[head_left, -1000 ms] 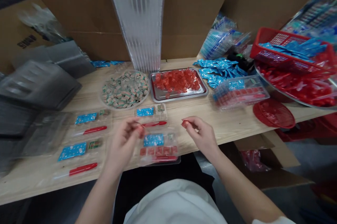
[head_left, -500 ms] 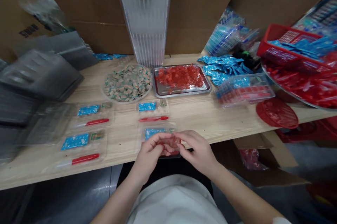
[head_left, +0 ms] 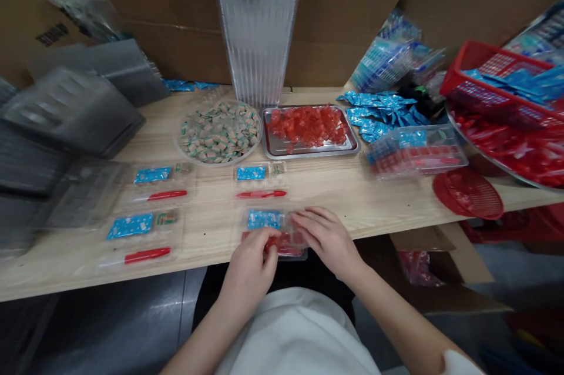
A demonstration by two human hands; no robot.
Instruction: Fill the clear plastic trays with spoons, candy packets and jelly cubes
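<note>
A clear plastic tray (head_left: 288, 253) sits at the table's front edge, with a blue printed packet (head_left: 263, 219) in its back part and red pieces in its front part. Over its left front, my left hand (head_left: 253, 263) is closed, thumb and forefinger pinching a small red piece (head_left: 272, 242). My right hand (head_left: 326, 241) lies with fingers stretched along the tray's right side and back corner. Behind this tray is another clear tray holding a blue packet (head_left: 251, 173), a small green-and-tan sachet (head_left: 277, 168) and a red pen-like stick (head_left: 261, 194).
Two similar filled trays lie left, beside stacked grey plastic trays (head_left: 70, 116). Behind are a round dish of sachets (head_left: 220, 131), a metal tray (head_left: 311, 153) of red pieces, and a tall clear stack (head_left: 259, 28). Blue packets (head_left: 381, 113) and a red basket (head_left: 489, 87) stand right.
My hands were together over the tray with a reddish clear piece between them. They have parted: the right moved to the tray's right side, the left lowered. The view shifted slightly.
</note>
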